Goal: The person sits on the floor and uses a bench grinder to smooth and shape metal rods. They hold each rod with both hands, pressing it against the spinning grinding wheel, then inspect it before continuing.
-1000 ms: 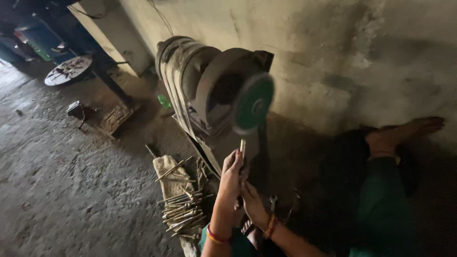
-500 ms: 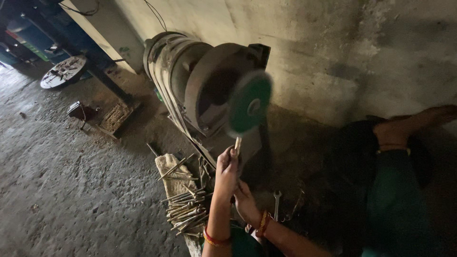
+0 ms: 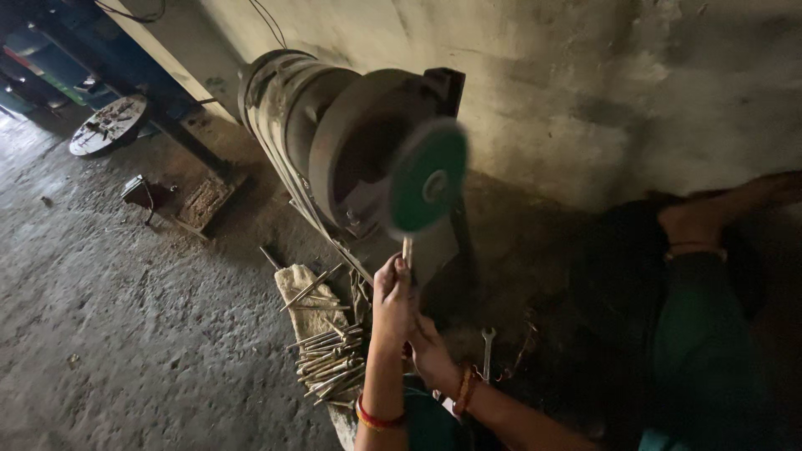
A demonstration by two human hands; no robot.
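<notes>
Green and blurry, the round grinding wheel sits on the front of the big grey metal motor machine, and the thin metal rod is now right under its bottom edge — so close that it looks to be touching, though the blur makes it hard to be sure. A second ago the rod's tip was held a little lower and away from the wheel; it has been lifted up, so the grinding of the tip seems to be on now. The left hand is closed tight round the lower part of the rod, with the rod standing almost straight up. The right hand is tucked just below and behind the left one, fingers curled; it seems to steady the rod's end, but what it holds is hidden. Both wrists wear bangles. Just left of the hands lies a heap of thin metal rods on a pale folded sack. A steel spanner lies on the dark floor to the right of the hands. A bare foot rests near the stained wall — well apart from the wheel. Farther back stands a round metal plate on a stand. Nothing sits between the rod and the wheel.
</notes>
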